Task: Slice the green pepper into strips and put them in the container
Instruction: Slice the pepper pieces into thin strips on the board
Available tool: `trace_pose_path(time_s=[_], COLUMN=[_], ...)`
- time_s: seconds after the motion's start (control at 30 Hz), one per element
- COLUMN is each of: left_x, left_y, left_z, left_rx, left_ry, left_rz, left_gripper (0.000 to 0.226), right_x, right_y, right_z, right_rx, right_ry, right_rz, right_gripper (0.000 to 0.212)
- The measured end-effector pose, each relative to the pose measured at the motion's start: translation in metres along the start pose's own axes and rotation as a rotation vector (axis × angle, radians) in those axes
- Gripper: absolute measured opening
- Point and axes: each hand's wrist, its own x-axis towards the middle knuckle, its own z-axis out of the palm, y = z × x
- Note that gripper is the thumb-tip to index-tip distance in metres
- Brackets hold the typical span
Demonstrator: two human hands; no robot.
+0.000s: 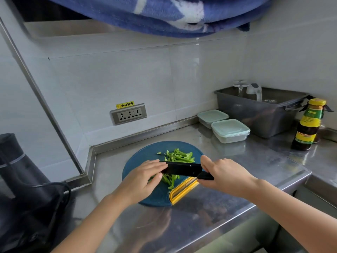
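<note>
- Stainless steel counter [218, 207] bears a round blue cutting board [142, 154].
- Green pepper strips [179, 156] lie on the board, some beyond the blade, some under it.
- Right hand [224, 175] grips the black knife [182, 168] by its handle.
- Left hand [144, 178], fingers straight, touches the blade's flat.
- Two lidded clear plastic containers [230, 130] stand behind, right.

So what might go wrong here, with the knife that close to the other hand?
1. The left hand has its fingertips right against the black knife held by the right hand; a slip could nick them.
2. Some pepper strips lie near the edge of the blue cutting board and could be pushed onto the steel counter.
3. The nearer container has its lid on, so moving the strips over may be fumbled.
</note>
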Motion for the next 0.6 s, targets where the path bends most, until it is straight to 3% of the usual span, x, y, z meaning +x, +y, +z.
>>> trace_pose_path(time_s=[0.07,0.13,0.23,0.43,0.6], left_x=[0.004,0.010,0.021,0.042,0.058], left_y=[-0.001,-0.003,-0.013,-0.024,-0.015], left_z=[0.001,0.001,0.001,0.002,0.005], left_rx=[0.007,-0.026,-0.187,-0.138,-0.137], left_ry=[-0.056,-0.128,-0.181,0.164,0.178], left_rz=[-0.057,-0.150,-0.360,-0.441,-0.514], left_gripper=[0.046,0.051,0.048,0.025,0.021], right_x=[-0.002,-0.006,-0.013,-0.030,-0.042], right_y=[0.001,0.003,0.012,0.043,0.077], right_z=[0.000,0.003,0.009,0.017,0.028], right_rx=[-0.018,-0.037,-0.005,0.092,0.097], right_ry=[0.002,-0.002,0.017,0.087,0.076], right_rz=[-0.003,-0.001,0.032,0.245,0.370], right_gripper=[0.033,0.034,0.034,0.036,0.038])
